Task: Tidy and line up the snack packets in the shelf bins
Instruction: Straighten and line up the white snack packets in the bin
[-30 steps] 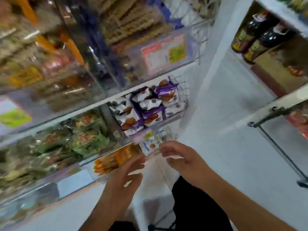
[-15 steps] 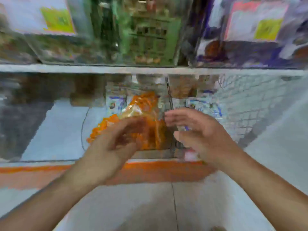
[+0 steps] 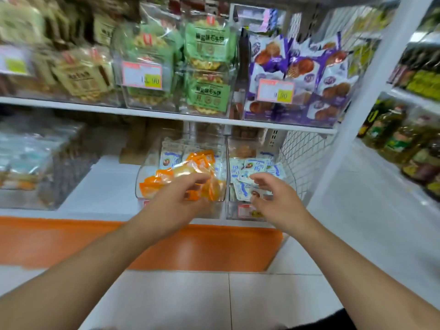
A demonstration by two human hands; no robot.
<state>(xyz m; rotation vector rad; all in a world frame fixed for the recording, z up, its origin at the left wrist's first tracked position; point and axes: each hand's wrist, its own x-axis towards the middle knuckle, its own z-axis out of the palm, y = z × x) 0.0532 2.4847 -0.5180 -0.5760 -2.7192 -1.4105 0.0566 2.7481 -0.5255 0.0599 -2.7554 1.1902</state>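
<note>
Two clear plastic bins stand side by side on the bottom shelf. The left bin point(image 3: 140, 179) holds a jumble of orange snack packets point(image 3: 164, 176) with some white-and-blue ones behind. The right bin point(image 3: 232, 210) holds white-and-blue packets point(image 3: 247, 172) lying at mixed angles. My left hand point(image 3: 177, 201) reaches over the left bin's front, fingers loosely bent, fingertips at the orange packets; no clear grip shows. My right hand point(image 3: 273, 201) hovers over the right bin with fingers spread and curved, holding nothing.
Above, a white shelf point(image 3: 166, 114) carries bins of green packets point(image 3: 209, 67) and purple packets point(image 3: 300, 75) with price tags. A wire mesh side panel point(image 3: 302, 153) closes the shelf's right end. An orange plinth point(image 3: 71, 241) runs below. Bottles point(image 3: 400, 136) fill the shelving at right.
The view has steadied on the bottom shelf's two bins. Both hands have come further forward over the bins, the left to the orange packets, the right to the white-and-blue ones.
</note>
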